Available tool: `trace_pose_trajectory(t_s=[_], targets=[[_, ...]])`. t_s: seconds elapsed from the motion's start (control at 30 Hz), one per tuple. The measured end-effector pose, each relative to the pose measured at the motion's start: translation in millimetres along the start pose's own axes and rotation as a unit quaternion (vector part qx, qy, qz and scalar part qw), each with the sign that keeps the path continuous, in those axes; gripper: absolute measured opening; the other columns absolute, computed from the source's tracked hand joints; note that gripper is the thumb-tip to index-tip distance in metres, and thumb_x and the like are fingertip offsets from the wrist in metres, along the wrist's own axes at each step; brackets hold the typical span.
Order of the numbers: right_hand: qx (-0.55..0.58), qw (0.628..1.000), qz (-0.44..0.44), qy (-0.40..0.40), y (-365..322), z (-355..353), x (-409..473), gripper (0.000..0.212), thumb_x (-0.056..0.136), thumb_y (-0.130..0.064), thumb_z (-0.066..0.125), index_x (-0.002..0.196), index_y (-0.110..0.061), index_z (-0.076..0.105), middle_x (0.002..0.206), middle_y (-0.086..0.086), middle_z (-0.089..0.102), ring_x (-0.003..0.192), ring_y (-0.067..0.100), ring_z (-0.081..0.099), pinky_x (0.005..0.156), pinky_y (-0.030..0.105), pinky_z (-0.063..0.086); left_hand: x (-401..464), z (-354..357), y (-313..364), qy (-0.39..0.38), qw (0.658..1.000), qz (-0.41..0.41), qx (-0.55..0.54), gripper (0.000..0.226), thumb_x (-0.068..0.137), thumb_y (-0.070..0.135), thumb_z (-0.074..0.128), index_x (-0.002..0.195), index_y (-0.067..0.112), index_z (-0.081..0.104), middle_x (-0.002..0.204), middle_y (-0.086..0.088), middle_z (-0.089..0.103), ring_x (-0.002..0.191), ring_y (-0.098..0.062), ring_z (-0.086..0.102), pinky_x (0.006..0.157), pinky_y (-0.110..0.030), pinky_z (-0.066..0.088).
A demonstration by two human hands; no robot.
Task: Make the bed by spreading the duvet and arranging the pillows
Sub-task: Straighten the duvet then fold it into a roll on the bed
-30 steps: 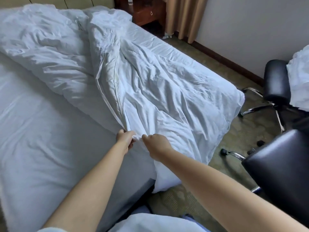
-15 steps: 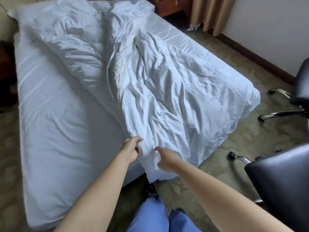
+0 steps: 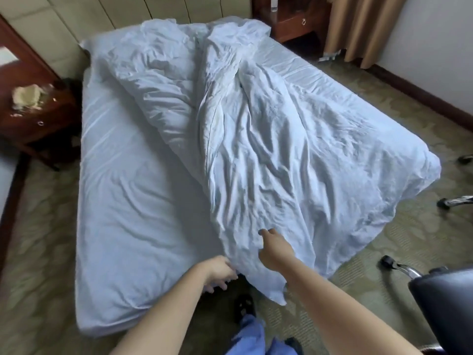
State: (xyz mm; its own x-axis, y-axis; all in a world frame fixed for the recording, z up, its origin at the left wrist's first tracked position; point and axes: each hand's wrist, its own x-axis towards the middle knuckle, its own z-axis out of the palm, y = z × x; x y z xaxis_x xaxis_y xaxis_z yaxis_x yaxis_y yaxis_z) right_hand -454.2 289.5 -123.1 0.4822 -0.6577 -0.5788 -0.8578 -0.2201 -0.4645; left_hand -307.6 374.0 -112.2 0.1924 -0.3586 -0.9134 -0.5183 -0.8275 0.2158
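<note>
I see the duvet (image 3: 268,155) bunched on the bed's (image 3: 133,226) right half, one corner hanging off the foot. My right hand (image 3: 275,248) grips its edge; left hand (image 3: 217,271) touches it, fingers loose.

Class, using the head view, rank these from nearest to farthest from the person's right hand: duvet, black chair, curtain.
From the right hand:
1. Duvet, under the hand.
2. Black chair, lower right.
3. Curtain, top right, by the wall.
</note>
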Motion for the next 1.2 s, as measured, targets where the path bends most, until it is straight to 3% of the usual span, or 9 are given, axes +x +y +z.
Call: trace_pose_trajectory(t_s=[0.07,0.2,0.27,0.3,0.4,0.57,0.67,0.9,1.2], targets=[[0.010,1.000,0.008,-0.006,-7.4,4.3,-2.2,0.050,0.091,-0.007,0.039,0.140,-0.013,0.035,0.138,0.008,0.037,0.118,0.028,0.046,0.082,0.036,0.049,-10.8,-8.2,-10.9,0.033,0.999,0.016,-0.024,0.009,0.093,0.023,0.052,0.102,0.022,0.055,0.109,0.000,0.057,0.090,-0.015,0.062,0.078,-0.032,0.049],[0.010,1.000,-0.013,-0.009,-41.3,20.0,-18.6,0.053,0.091,-0.009,0.042,0.143,-0.015,0.032,0.140,0.008,0.038,0.117,0.029,0.049,0.084,0.038,0.049,-27.3,-38.4,-32.9,0.096,0.993,0.072,-0.020,0.004,0.092,0.016,0.052,0.094,0.017,0.056,0.098,-0.003,0.055,0.077,-0.015,0.055,0.051,-0.019,0.036],[0.010,1.000,-0.025,0.004,-62.5,27.5,-26.8,0.058,0.089,-0.011,0.044,0.145,-0.017,0.030,0.142,0.007,0.039,0.121,0.029,0.048,0.089,0.038,0.048,-32.9,-55.5,-43.5,0.121,0.987,0.100,-0.017,0.008,0.090,0.012,0.053,0.085,0.018,0.056,0.088,-0.002,0.055,0.073,-0.017,0.054,0.047,-0.018,0.034],[0.008,1.000,-0.026,0.015,-73.9,29.9,-30.9,0.061,0.089,-0.011,0.044,0.146,-0.019,0.029,0.142,0.007,0.039,0.122,0.028,0.048,0.089,0.037,0.048,-37.2,-62.4,-48.2,0.133,0.984,0.117,-0.015,0.011,0.088,0.009,0.053,0.082,0.018,0.056,0.083,-0.002,0.054,0.072,-0.017,0.053,0.049,-0.016,0.037],[0.008,0.998,-0.023,0.056,-104.9,36.0,-40.4,0.062,0.087,-0.011,0.044,0.146,-0.021,0.028,0.143,0.004,0.039,0.121,0.027,0.049,0.082,0.034,0.046,-41.4,-76.6,-61.2,0.163,0.971,0.173,-0.007,0.017,0.085,0.006,0.053,0.076,0.020,0.057,0.081,-0.002,0.058,0.079,-0.019,0.054,0.073,-0.024,0.046],[0.002,0.996,-0.007,0.092,-116.1,59.1,-62.5,0.063,0.087,-0.010,0.043,0.147,-0.022,0.028,0.147,0.003,0.037,0.129,0.027,0.043,0.090,0.034,0.044,-43.2,-75.4,-67.6,0.185,0.953,0.236,0.028,0.019,0.087,0.009,0.046,0.089,0.021,0.060,0.090,0.001,0.060,0.090,-0.021,0.058,0.078,-0.027,0.047],[-0.034,0.995,0.006,0.096,-88.9,59.4,-80.1,0.063,0.090,-0.013,0.044,0.149,-0.024,0.025,0.151,0.000,0.031,0.133,0.025,0.038,0.093,0.036,0.045,-48.8,-59.7,-50.9,0.181,0.945,0.261,0.076,0.020,0.088,0.010,0.043,0.094,0.019,0.060,0.101,-0.003,0.062,0.097,-0.023,0.058,0.083,-0.031,0.048],[-0.075,0.986,0.035,0.142,30.9,-7.6,-102.0,0.068,0.089,-0.043,0.057,0.147,-0.021,0.029,0.146,0.000,0.037,0.128,0.025,0.043,0.095,0.038,0.044,-41.1,-5.3,57.7,0.177,0.908,0.301,0.230,0.033,0.086,0.010,0.041,0.112,0.018,0.059,0.124,-0.004,0.056,0.111,-0.022,0.054,0.090,-0.032,0.047],[-0.042,0.979,0.054,0.193,163.2,-151.2,-112.7,0.063,0.093,-0.039,0.054,0.147,-0.018,0.030,0.148,0.005,0.036,0.129,0.026,0.044,0.098,0.036,0.041,-62.7,56.2,229.4,0.197,0.873,0.356,0.268,0.033,0.090,0.015,0.045,0.121,0.018,0.058,0.132,-0.001,0.053,0.119,-0.019,0.051,0.096,-0.031,0.044]])
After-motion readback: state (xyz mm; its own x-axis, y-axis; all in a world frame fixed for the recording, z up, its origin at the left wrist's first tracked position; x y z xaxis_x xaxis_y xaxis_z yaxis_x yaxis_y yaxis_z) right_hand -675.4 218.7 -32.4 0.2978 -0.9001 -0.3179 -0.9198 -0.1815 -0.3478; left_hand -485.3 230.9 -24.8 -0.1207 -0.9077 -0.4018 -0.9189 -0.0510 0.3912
